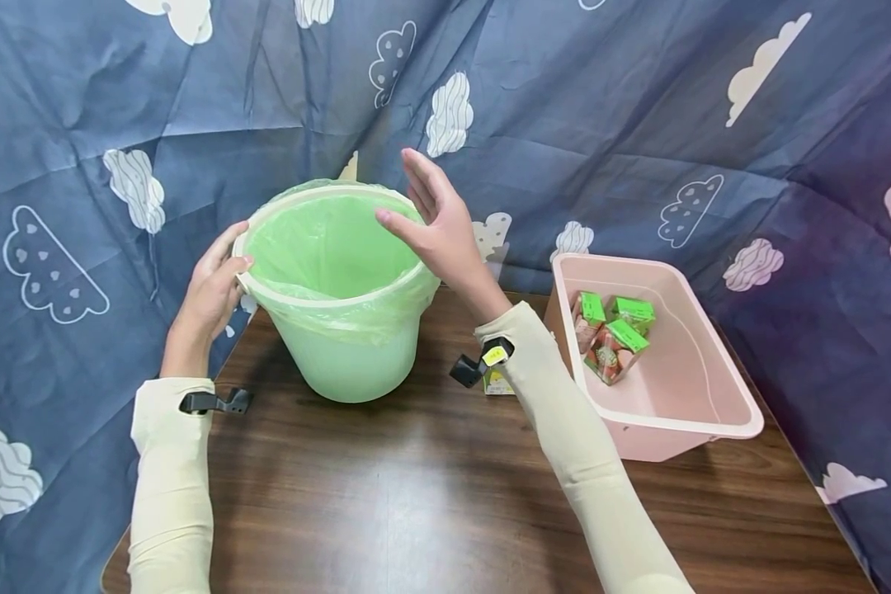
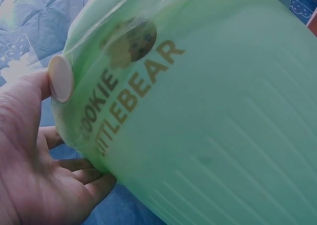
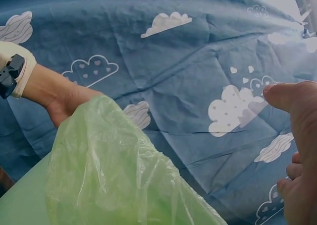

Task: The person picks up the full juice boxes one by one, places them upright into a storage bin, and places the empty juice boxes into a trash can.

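A light green trash can [image 1: 345, 363] stands on the table with a thin green bag [image 1: 319, 239] lining it and folded down over its outside. A cream ring [image 1: 327, 303] runs round the rim. My left hand [image 1: 209, 285] grips the rim at the left, thumb on a round cream tab [image 2: 61, 79] and fingers behind the can's wall. Printed lettering [image 2: 131, 98] shows through the bag in the left wrist view. My right hand [image 1: 445, 223] is raised over the right side of the rim, fingers extended and thumb apart, holding nothing.
To the right a pink plastic tub [image 1: 683, 396] holds several small drink cartons [image 1: 615, 351] with green tops. Partly hidden by my right wrist, a yellow-and-white carton [image 1: 499, 384] sits on the wooden table [image 1: 386, 503]. A blue cloud-patterned cloth [image 1: 564, 124] hangs behind.
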A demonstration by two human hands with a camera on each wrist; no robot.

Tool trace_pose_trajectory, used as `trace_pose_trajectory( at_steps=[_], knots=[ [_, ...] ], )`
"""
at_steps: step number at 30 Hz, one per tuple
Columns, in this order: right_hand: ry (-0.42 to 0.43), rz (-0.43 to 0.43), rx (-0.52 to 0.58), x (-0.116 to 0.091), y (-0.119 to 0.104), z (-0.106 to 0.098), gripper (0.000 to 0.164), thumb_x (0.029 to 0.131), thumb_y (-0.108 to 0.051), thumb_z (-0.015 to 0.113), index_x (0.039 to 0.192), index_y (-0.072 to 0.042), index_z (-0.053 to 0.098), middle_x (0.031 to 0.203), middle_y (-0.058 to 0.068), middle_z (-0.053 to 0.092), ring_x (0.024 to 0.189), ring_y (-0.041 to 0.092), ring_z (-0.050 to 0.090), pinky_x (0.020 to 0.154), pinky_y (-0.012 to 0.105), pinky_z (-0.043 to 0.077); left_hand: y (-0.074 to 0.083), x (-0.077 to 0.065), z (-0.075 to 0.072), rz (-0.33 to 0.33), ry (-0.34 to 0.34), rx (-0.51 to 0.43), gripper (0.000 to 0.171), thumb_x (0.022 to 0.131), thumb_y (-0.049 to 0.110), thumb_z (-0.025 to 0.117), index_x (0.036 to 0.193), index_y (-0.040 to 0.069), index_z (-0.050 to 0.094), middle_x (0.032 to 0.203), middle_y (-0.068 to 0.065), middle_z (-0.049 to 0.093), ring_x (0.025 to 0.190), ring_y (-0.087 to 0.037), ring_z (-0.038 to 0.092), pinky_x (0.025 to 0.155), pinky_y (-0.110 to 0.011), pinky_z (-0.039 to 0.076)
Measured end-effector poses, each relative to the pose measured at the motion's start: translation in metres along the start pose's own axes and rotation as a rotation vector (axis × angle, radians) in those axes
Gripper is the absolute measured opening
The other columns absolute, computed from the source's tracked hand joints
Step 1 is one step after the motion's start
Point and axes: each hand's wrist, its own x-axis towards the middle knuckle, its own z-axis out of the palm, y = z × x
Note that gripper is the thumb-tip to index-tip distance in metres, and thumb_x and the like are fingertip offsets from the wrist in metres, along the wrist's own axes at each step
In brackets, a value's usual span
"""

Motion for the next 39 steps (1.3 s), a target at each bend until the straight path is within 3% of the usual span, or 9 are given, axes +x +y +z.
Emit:
trace_pose_trajectory(
  at_steps=[11, 18, 23, 31, 35, 39],
  knots=[
    [-0.002, -0.102, -0.017, -0.029, -0.013, -0.025, 0.072, 0.091, 0.006, 0.069, 0.154, 0.004, 0.033, 0.159, 0.015, 0.036, 0.147, 0.014, 0.035, 0.119, 0.033, 0.028, -0.001, -0.002, 0.001, 0.017, 0.006, -0.040, 0.059, 0.100, -0.001, 0.042, 0.157, -0.001, 0.025, 0.138, -0.012, 0.042, 0.107, -0.015, 0.055, 0.083, -0.018, 0.051],
    [0.022, -0.117, -0.057, -0.068, -0.009, -0.049, 0.072, 0.089, 0.010, 0.068, 0.152, 0.008, 0.035, 0.156, 0.022, 0.040, 0.146, 0.022, 0.038, 0.119, 0.037, 0.029, -0.002, -0.001, 0.004, 0.014, -0.004, -0.028, 0.059, 0.101, 0.000, 0.043, 0.157, 0.000, 0.025, 0.138, -0.011, 0.044, 0.106, -0.014, 0.057, 0.082, -0.017, 0.051],
    [0.060, -0.045, -0.122, -0.102, 0.004, -0.066, 0.071, 0.091, 0.005, 0.069, 0.153, 0.003, 0.036, 0.154, 0.022, 0.042, 0.145, 0.022, 0.040, 0.118, 0.036, 0.031, 0.000, -0.003, 0.004, 0.015, 0.002, -0.031, 0.060, 0.100, 0.001, 0.043, 0.157, -0.001, 0.024, 0.135, -0.012, 0.044, 0.102, -0.013, 0.058, 0.080, -0.017, 0.051],
    [0.160, 0.181, -0.239, -0.164, 0.036, -0.096, 0.068, 0.092, 0.001, 0.071, 0.153, 0.000, 0.038, 0.154, 0.018, 0.045, 0.144, 0.025, 0.040, 0.118, 0.034, 0.030, 0.002, -0.003, 0.002, 0.001, -0.007, -0.022, 0.059, 0.101, 0.001, 0.043, 0.157, 0.001, 0.026, 0.135, -0.011, 0.045, 0.102, -0.010, 0.058, 0.081, -0.017, 0.051],
    [0.211, 0.249, -0.270, -0.189, 0.047, -0.102, 0.069, 0.093, -0.003, 0.072, 0.153, -0.002, 0.039, 0.154, 0.014, 0.044, 0.147, 0.023, 0.035, 0.120, 0.035, 0.026, 0.003, -0.003, 0.001, -0.001, -0.012, -0.024, 0.057, 0.101, 0.000, 0.043, 0.156, 0.002, 0.028, 0.134, -0.010, 0.045, 0.101, -0.011, 0.058, 0.080, -0.018, 0.051],
    [0.239, 0.280, -0.410, -0.204, 0.056, -0.100, 0.072, 0.091, -0.016, 0.077, 0.153, -0.007, 0.042, 0.155, 0.011, 0.043, 0.146, 0.021, 0.034, 0.119, 0.038, 0.028, 0.001, -0.002, 0.001, 0.003, -0.012, -0.032, 0.056, 0.101, 0.000, 0.043, 0.155, 0.002, 0.028, 0.135, -0.011, 0.044, 0.102, -0.013, 0.057, 0.079, -0.018, 0.051]
  ],
)
